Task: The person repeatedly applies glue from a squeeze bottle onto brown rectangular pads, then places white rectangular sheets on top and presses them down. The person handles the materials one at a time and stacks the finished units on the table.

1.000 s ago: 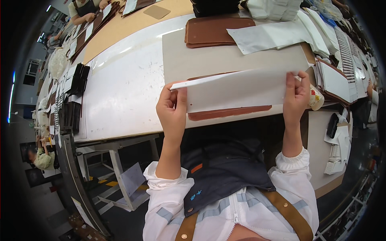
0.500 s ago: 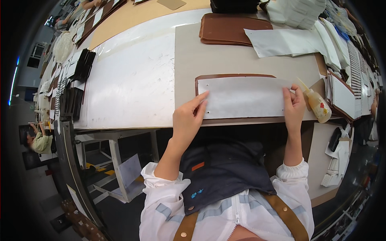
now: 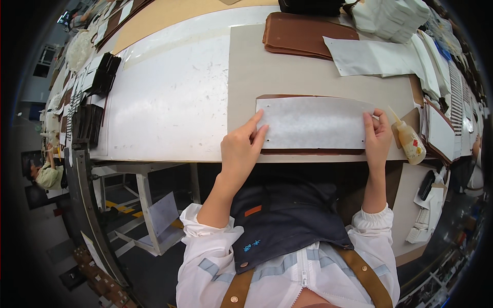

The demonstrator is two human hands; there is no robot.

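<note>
A white rectangular sheet (image 3: 316,123) with small holes near its corners lies over a brown leather-like panel (image 3: 313,151), whose edge shows along the sheet's near and far sides. The fingertips of my left hand (image 3: 240,146) close on the sheet's left end, thumb and forefinger slightly apart along that edge. My right hand (image 3: 378,136) pinches the sheet's right end, which curves up a little, thumb on the near face and fingers curled behind. Just right of that hand a squeeze bottle (image 3: 411,143) of yellowish liquid with a thin nozzle lies tilted.
Farther back sit a stack of brown panels (image 3: 308,33) and some loose white sheets (image 3: 370,56). Black stacked pieces (image 3: 90,126) stand at the table's left end. White-and-brown pieces (image 3: 439,133) are piled at the right. Another person (image 3: 49,172) is at far left.
The white sheet has shifted slightly left over the brown panel, covering the panel's left edge. Both hands keep their hold. The whole view has moved a little.
</note>
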